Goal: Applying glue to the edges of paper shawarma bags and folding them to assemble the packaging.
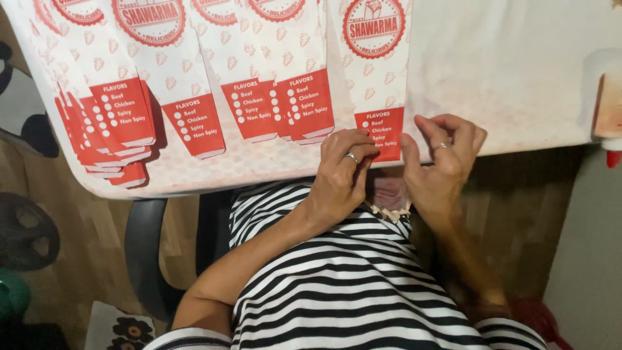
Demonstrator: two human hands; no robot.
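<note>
From the head camera, both hands meet at the near edge of the table. The left hand and the right hand, each with a ring, pinch the red bottom end of a paper bag between thumb and fingertips, so both are closed on it. The bag lies flat on the table, its long axis running away from the person, its red end at the table's near edge and its round red stamp at the far end. The top of the bag is cut off by the frame. To the left lie more bags, overlapped in a fan, their tops also cut off. Fingers hide part of the red end. A blurred object sits at the right edge, hard to make out. Below is a striped shirt.
</note>
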